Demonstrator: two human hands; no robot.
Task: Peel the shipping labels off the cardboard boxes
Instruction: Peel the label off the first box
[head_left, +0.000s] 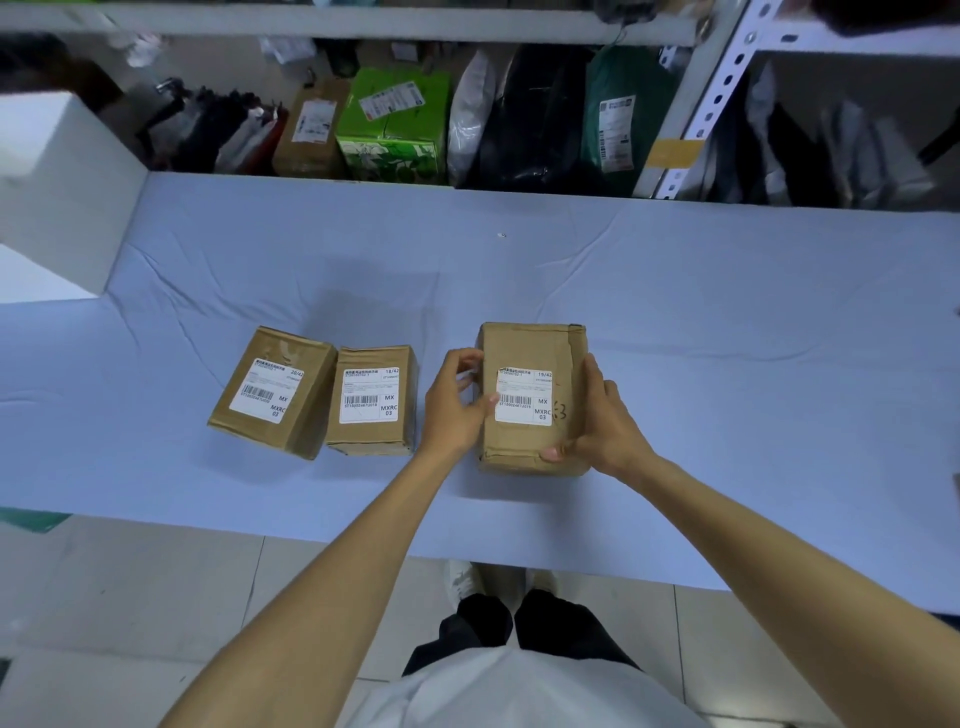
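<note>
We look down on three small brown cardboard boxes lying on a table under a creased pale blue cloth (675, 312). The right-hand box (524, 345) sits between both hands. Its white shipping label (524, 397) faces up and reads "19/42", "MX" and "MXRC 03" beside a barcode. The small print is too fine for us to read. A dark handwritten scrawl sits just right of that label.

The left hand (454, 402) curls against the box's left side, its thumb tip pressed on the label's left edge. We cannot tell whether any corner has lifted. The right hand (608, 421) grips the box's right side, thumb hooked over the near edge.

To the left, the middle box (369, 439) carries a label (370, 396) marked "18/42", "MX", "MXRC 03". Touching it, the left-hand box (311, 410) lies turned at an angle, and its label (270, 391) shows "20/42" with the same codes.

Behind the table stands a white metal rack with a perforated upright (711, 98). On its lower shelf are a bright green leaf-printed carton (395, 124), a tall brown parcel (311, 130), a dark green mailer bag (618, 114), each with a white label, and black and white bags. A white block (57, 176) stands at the table's left end. Below us are pale floor tiles (130, 587).
</note>
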